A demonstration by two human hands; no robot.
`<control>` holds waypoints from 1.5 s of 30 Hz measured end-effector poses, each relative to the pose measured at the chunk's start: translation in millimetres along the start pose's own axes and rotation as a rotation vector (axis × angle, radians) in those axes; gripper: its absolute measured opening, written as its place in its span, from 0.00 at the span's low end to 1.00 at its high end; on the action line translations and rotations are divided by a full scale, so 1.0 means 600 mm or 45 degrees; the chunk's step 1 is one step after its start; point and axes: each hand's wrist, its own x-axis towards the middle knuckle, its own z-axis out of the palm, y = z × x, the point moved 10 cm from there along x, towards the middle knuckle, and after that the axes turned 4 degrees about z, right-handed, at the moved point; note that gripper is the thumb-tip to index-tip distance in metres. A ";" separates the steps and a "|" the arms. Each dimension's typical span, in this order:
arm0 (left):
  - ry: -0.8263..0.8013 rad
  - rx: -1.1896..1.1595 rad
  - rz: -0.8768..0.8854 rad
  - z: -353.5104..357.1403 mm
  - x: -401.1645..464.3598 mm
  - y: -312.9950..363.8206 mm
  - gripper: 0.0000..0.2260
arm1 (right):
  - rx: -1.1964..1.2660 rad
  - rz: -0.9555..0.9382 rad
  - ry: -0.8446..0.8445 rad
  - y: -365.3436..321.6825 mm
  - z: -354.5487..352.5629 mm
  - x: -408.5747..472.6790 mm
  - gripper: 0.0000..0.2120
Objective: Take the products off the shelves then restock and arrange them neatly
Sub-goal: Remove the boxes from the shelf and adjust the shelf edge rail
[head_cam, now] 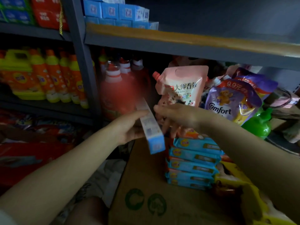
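Two bare hands work above open brown cardboard carton [146,184]. Left hand [129,127] grips long pale-blue-and-white cardboard box [151,127], fingers curled round it, box tilted, near end down over carton. Right hand [175,117] reaches over stack of flat blue soap packets [193,161] in carton; fingers blurred, grip cannot tell. Matching blue boxes [113,12] stacked on upper grey metal shelf [194,46]. Pink spouted refill pouch [181,85] stands on lower shelf behind hands, purple Comfort pouch [230,101] beside it.

Both forearms reach forward. The left hand [129,127] grips a box, thumb on top; just beside it, the right hand [175,117] hangs with fingers pointing down.
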 end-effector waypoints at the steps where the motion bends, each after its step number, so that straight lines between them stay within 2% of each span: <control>1: 0.068 0.165 0.054 -0.014 0.003 -0.006 0.20 | -0.049 -0.043 0.111 -0.001 -0.018 0.002 0.25; 4: 0.141 0.577 0.114 -0.035 0.005 -0.039 0.28 | -0.059 -0.170 0.327 0.005 -0.059 -0.001 0.19; 10: -0.002 1.147 0.094 0.009 0.020 -0.099 0.28 | -0.154 -0.194 0.495 0.034 -0.089 0.003 0.15; 15: -0.076 1.131 0.145 0.045 0.034 -0.117 0.30 | -0.237 -0.256 0.556 0.027 -0.091 0.000 0.14; 17: -0.049 1.268 0.173 0.049 0.037 -0.113 0.25 | -0.294 -0.275 0.587 0.025 -0.092 0.000 0.13; 21: 0.023 1.647 0.208 0.057 0.041 -0.099 0.28 | -0.257 -0.282 0.636 0.025 -0.103 0.008 0.11; 23: -0.056 1.740 0.136 0.065 0.046 -0.107 0.25 | -0.239 -0.292 0.658 0.020 -0.111 0.014 0.11; 25: -0.131 1.696 0.118 0.068 0.048 -0.101 0.19 | -0.232 -0.330 0.690 0.004 -0.121 0.018 0.11; 28: -0.037 1.737 0.342 0.047 0.035 -0.011 0.15 | -0.267 -0.467 0.801 -0.049 -0.145 0.010 0.08; 30: 0.156 1.854 0.741 0.037 0.007 0.102 0.19 | -0.294 -0.594 0.902 -0.102 -0.165 -0.006 0.06; 32: 0.418 1.860 1.275 0.038 -0.054 0.233 0.22 | -0.356 -0.765 1.079 -0.164 -0.187 -0.032 0.06; 34: 0.669 1.897 1.633 0.030 -0.102 0.332 0.22 | -0.403 -0.944 1.274 -0.223 -0.206 -0.057 0.09; 36: 0.787 1.944 1.733 0.012 -0.109 0.398 0.24 | -0.485 -1.031 1.418 -0.271 -0.220 -0.061 0.10; 38: 0.782 2.036 1.657 -0.005 -0.090 0.441 0.30 | -0.645 -1.017 1.500 -0.309 -0.229 -0.041 0.11; 40: 0.706 2.135 1.551 -0.016 -0.061 0.462 0.35 | -0.791 -0.930 1.446 -0.340 -0.238 0.003 0.12; 43: 0.599 2.247 1.398 -0.023 -0.020 0.470 0.37 | -0.840 -0.705 1.111 -0.363 -0.242 0.086 0.16; 45: 0.554 2.263 1.389 -0.020 -0.010 0.471 0.35 | -0.908 -0.549 0.951 -0.363 -0.237 0.118 0.17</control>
